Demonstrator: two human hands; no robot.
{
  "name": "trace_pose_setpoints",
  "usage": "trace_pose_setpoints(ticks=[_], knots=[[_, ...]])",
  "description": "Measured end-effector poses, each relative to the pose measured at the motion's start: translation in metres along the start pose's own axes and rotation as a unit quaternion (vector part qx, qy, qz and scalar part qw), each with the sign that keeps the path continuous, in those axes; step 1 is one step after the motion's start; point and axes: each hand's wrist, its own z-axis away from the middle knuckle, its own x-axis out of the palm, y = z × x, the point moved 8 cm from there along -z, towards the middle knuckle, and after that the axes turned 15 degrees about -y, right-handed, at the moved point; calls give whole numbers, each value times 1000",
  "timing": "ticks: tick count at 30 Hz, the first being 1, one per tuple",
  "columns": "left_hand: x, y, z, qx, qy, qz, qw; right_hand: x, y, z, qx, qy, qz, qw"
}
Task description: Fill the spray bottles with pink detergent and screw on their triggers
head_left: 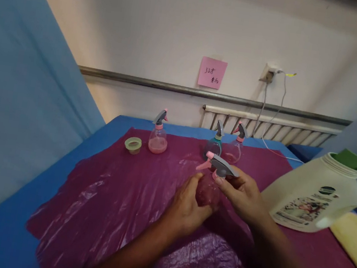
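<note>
A small clear spray bottle (207,191) stands on the maroon plastic sheet (104,203) near the middle. My left hand (186,207) is wrapped round its round body. My right hand (243,195) pinches the collar under its grey and pink trigger head (220,165), which points left. The bottle's lower part is hidden by my fingers.
Three more spray bottles stand at the back: one with pink liquid (158,137), a teal one (214,143), a clear pink-capped one (235,145). A green lid (133,144) lies at back left. A large white detergent jug (315,195) stands at right, beside a yellow cloth (355,243).
</note>
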Motion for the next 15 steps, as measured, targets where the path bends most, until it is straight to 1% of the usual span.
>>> trace_pose_setpoints(ticks=[2, 4, 6, 8, 10, 13, 15], knots=[[2, -3, 0, -13, -15, 16, 1000, 3, 7, 1, 2, -6, -59, 998], [3, -5, 0, -30, -23, 20, 999, 1, 16, 3, 5, 20, -98, 995], [5, -6, 1, -46, -32, 20, 998, -4, 23, 5, 15, 59, -104, 993], [5, -6, 0, -53, -40, 24, 997, -7, 26, 7, 20, 81, -88, 993], [6, -1, -2, -39, -49, 40, 997, -6, 23, 6, 13, 75, -82, 994], [4, 10, -4, 9, -59, 61, 996, 2, 18, 4, -15, 34, -103, 994], [3, 16, -5, 31, -65, 62, 995, 5, 20, 4, -22, 30, -113, 993]])
